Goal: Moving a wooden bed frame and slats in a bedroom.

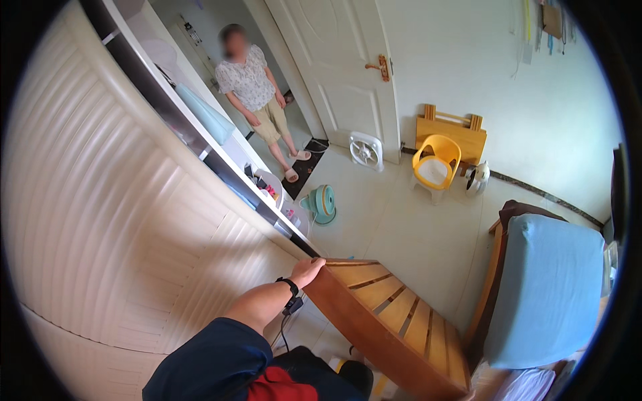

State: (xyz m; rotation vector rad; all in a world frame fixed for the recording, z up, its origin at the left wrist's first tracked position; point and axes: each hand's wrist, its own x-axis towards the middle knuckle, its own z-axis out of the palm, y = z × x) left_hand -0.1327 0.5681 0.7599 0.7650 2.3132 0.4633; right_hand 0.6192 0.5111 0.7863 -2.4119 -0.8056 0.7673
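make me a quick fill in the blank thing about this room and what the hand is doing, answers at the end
1. The left hand grips the end of a slatted frame made of ____.
2. The wrist strap is coloured ____.
3. The small chair has a ____ backrest.
4. Behind the white fan is a white ____ with a handle.

Missing words: wood; black; yellow; door.

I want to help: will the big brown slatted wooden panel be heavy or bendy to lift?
The panel probably feels stiff: its side rail looks thick and straight. It may be heavy, having several broad slats. It might tip if released: the left hand grips one corner.
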